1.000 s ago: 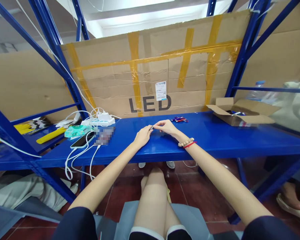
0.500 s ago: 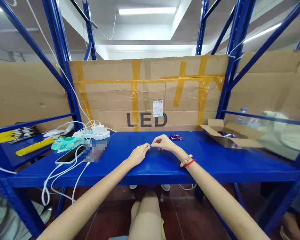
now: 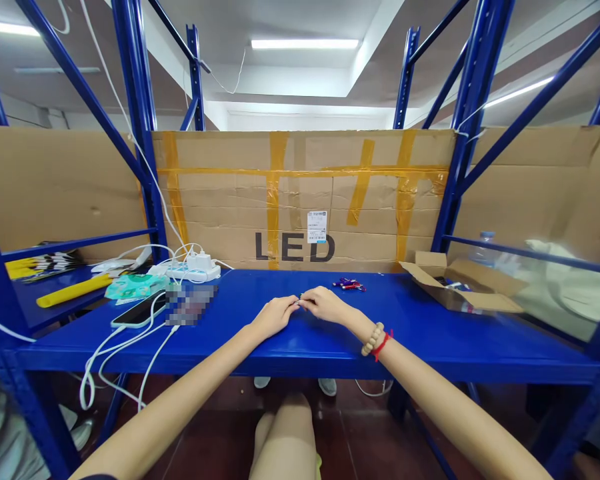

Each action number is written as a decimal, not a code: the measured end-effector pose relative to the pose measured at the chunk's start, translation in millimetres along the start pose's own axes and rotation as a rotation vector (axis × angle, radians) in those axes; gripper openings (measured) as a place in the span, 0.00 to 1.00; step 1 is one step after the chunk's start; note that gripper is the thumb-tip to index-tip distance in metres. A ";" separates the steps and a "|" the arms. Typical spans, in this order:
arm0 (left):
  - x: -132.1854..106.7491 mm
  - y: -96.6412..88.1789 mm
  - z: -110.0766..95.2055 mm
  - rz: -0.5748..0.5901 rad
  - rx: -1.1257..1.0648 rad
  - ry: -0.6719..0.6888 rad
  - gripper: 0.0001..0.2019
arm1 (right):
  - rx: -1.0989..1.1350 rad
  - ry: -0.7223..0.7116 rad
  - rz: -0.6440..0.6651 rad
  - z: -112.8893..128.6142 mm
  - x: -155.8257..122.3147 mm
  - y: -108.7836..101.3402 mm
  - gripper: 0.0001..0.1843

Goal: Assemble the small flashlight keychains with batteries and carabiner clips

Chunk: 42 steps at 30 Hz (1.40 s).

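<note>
My left hand (image 3: 274, 315) and my right hand (image 3: 326, 305) rest on the blue metal shelf (image 3: 430, 333), fingertips meeting at the middle. Both are pinched on one tiny dark part (image 3: 300, 299) held between them; it is too small to name. My right wrist wears a bead bracelet with a red string (image 3: 375, 341). A small heap of purple and red parts (image 3: 349, 285) lies on the shelf just beyond my right hand.
An open cardboard box (image 3: 461, 288) sits at the right. At the left lie a phone (image 3: 139, 311) on white cables, a power strip (image 3: 186, 268) and a green packet (image 3: 134, 287). A taped cardboard sheet marked LED (image 3: 300, 200) backs the shelf.
The view has tilted up, so my lap has dropped out of frame. My hands have drawn closer together, still pinching the tiny part over the shelf.
</note>
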<state>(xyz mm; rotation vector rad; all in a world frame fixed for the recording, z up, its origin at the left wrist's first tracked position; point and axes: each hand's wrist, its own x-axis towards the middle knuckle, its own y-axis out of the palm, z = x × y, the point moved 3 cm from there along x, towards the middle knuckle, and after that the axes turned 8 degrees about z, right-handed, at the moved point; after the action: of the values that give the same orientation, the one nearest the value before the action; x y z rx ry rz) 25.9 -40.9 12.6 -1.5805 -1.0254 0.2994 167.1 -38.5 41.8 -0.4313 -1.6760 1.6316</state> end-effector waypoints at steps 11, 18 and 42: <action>-0.6 -3.2 -4.5 -0.019 0.040 -0.008 0.12 | 0.615 0.288 0.260 -1.1 7.7 -0.8 0.14; 0.7 -5.0 -5.2 0.009 -0.044 -0.008 0.14 | 0.900 0.342 0.324 -11.5 4.1 9.0 0.08; 4.7 0.1 -5.2 0.088 -0.029 -0.029 0.14 | -0.399 -0.213 -0.060 -7.4 -14.7 -14.9 0.11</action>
<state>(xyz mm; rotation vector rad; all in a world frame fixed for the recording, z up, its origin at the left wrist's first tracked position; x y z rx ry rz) 32.2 -40.9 15.7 -1.6548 -0.9877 0.3694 185.8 -45.3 51.4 -0.4047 -2.1655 1.3338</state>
